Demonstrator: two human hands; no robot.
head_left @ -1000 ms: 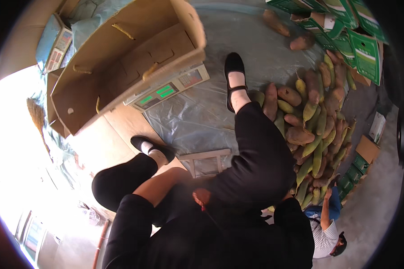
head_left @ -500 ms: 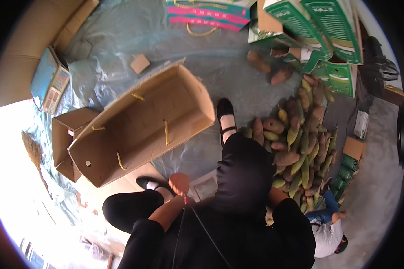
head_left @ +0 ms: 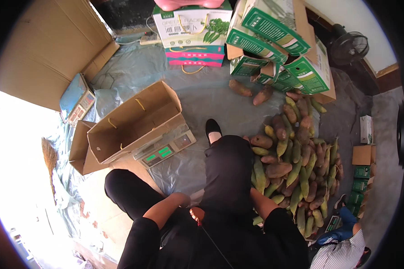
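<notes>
My left hand (head_left: 179, 199) is low between my knees beside a pale strip I cannot make out; its fingers are blurred and partly hidden. A round reddish-brown pendant (head_left: 196, 214) on a cord hangs close to it. My right forearm (head_left: 262, 204) reaches down past my right knee, which hides the hand, beside a heap of long green radishes (head_left: 295, 172) and reddish-brown roots (head_left: 278, 169). Ahead and to the left, a long open cardboard box (head_left: 125, 119) with yellow cord handles stands tilted over a digital scale (head_left: 184, 140) with a lit green display.
Green-and-white cartons (head_left: 274, 33) are stacked at the far right, near a black fan (head_left: 349, 46). A blue-topped scale (head_left: 72, 96) and a straw broom (head_left: 49, 154) are at the left. Another person in a striped shirt (head_left: 339, 253) is at the lower right. Plastic sheeting (head_left: 202, 92) covers the floor.
The view has shifted, showing more of the far side. The scale's green display has come into sight below the box. The pendant has swung from above my left hand to below it.
</notes>
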